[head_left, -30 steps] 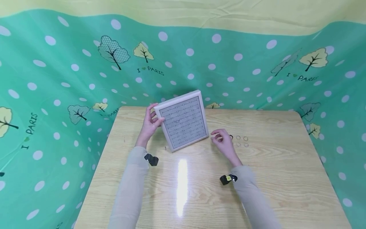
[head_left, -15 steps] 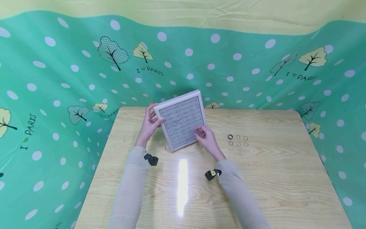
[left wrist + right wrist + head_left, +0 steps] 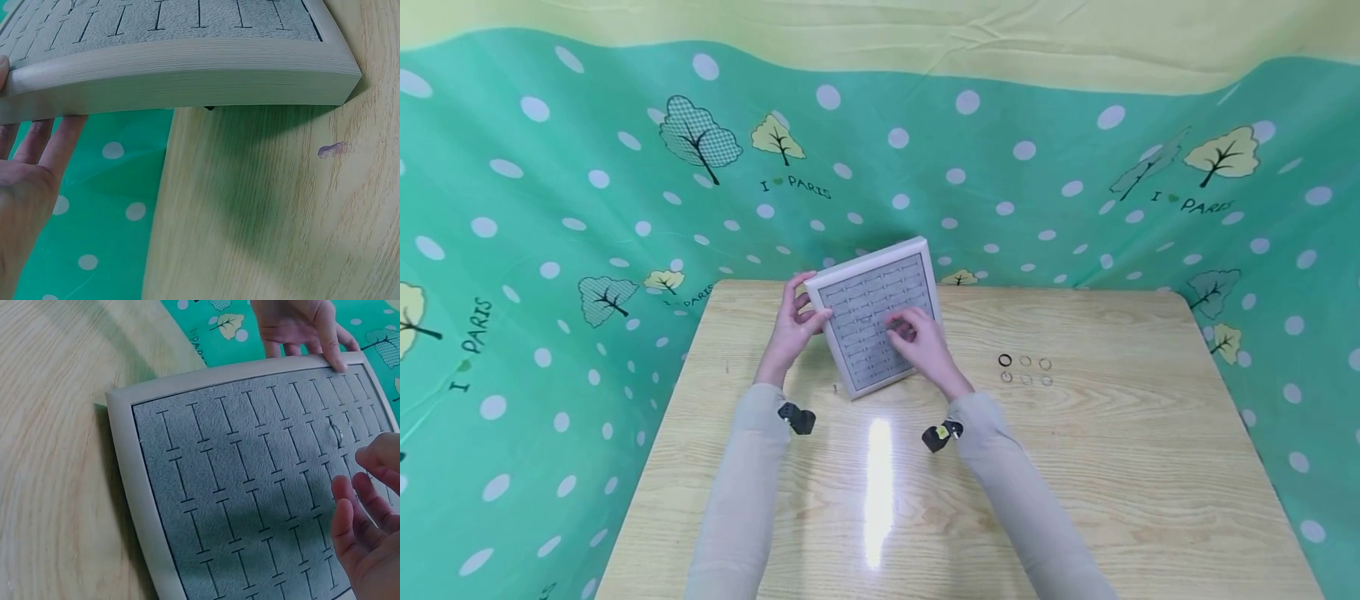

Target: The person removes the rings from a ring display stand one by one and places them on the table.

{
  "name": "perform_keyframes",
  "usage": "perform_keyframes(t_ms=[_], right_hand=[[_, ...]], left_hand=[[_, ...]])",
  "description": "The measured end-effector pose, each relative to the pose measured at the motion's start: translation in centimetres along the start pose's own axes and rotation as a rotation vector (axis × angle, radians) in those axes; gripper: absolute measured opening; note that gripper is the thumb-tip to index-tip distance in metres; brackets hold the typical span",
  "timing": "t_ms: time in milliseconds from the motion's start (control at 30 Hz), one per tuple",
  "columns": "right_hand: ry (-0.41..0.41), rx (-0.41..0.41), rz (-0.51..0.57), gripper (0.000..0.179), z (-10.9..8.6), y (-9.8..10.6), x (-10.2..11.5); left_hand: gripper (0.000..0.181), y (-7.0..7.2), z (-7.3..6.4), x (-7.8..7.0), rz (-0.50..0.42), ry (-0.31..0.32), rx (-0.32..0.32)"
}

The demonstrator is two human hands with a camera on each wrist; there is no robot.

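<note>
A square ring display tray [image 3: 868,367], with a pale frame and grey slotted padding, stands tilted on the table. My left hand [image 3: 792,329] grips its upper left corner, thumb on the front and fingers behind the edge. One thin ring [image 3: 337,435] sits in a slot near that thumb. My right hand [image 3: 921,343] is over the middle of the padding, fingers bent and fingertips close to the slots. In the right wrist view the same hand appears at the right edge; I cannot tell whether a small ring is between its fingertips.
Right of the tray, several rings lie in two rows on the wooden table [image 3: 1120,467], one of them a black ring [image 3: 1005,360]. A small dark bit [image 3: 835,388] lies by the tray's lower left. A green patterned cloth [image 3: 895,167] hangs behind the table.
My right hand has moved left from beside the rings to over the tray's padding, uncovering the black ring. The left hand and the tray have stayed in place.
</note>
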State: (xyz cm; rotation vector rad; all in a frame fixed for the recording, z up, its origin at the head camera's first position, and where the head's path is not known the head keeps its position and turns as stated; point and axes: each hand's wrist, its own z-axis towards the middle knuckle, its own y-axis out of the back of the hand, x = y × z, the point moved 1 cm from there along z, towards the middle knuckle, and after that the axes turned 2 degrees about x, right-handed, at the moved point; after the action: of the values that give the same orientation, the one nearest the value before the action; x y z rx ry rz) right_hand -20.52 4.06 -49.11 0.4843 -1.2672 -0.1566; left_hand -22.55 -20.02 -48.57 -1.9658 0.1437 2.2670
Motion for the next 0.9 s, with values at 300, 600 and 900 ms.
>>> perform_keyframes(t_ms=[300, 600, 900], right_hand=[[0.045, 0.059, -0.099, 0.023, 1.4, -0.9, 1.4], [0.037, 0.009, -0.183, 0.023, 2.1, -2.1, 1.7], [0.090, -0.092, -0.155, 0.012, 2.1, -3.1, 0.7]], left_hand=[[0.067, 0.0, 0.0, 0.0, 0.010, 0.018, -0.004], [0.068, 0.3, 0.0, 0.1, 0.007, 0.015, -0.002], [0.069, 0.1, 0.0, 0.0, 0.008, -0.006, 0.007]])
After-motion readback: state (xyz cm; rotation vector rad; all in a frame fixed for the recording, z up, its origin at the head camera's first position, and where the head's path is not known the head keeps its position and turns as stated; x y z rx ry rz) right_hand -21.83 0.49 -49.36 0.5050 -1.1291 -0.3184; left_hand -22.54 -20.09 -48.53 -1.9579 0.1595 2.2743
